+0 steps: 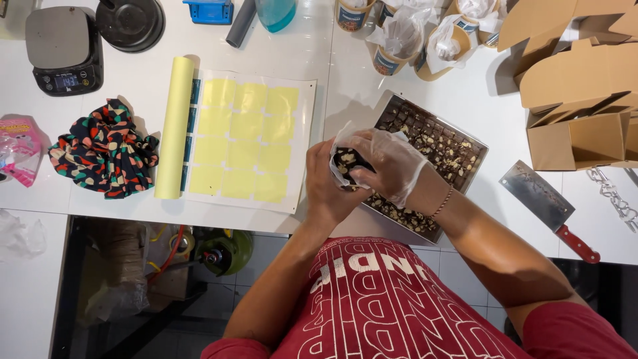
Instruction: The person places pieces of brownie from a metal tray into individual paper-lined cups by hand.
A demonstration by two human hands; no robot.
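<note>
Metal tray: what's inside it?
The metal tray holds dark cut squares topped with pale nut bits. The gloved right hand and left hand, holding a clear bag of pieces, cover its near-left part; contents there are hidden.

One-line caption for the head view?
Left hand and gloved right hand hold a clear bag over a brownie tray.

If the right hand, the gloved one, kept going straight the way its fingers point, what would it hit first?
The right hand points leftward into the clear bag of dark cut pieces held by the left hand, so it would meet those pieces and then the left palm. Depth is hard to judge.
</note>
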